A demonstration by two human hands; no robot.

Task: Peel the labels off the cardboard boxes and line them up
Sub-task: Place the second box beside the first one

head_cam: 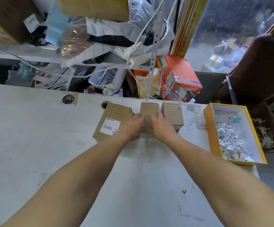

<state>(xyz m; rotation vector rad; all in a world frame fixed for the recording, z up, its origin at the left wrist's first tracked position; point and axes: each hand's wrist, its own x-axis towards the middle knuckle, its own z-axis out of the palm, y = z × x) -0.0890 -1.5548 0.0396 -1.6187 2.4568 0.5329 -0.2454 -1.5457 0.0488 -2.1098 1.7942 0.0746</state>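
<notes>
Three cardboard boxes stand side by side near the far edge of the white table (51, 153). The left box (111, 115) carries a white printed label (110, 126) on its top. The middle box (149, 110) and the right box (173, 114) show bare, scuffed tops. My left hand (131, 126) lies on the left side of the middle box, its fingers reaching over the top. My right hand (162, 126) lies on the same box's right side, fingers curved over its top. The near part of the middle box is hidden by both hands.
A yellow tray (210, 133) with a white inside holds several crumpled label scraps at the right of the table. Behind the table lies a clutter of bags, cables and an orange carton (180, 74). A round hole (104, 104) opens in the table behind the left box.
</notes>
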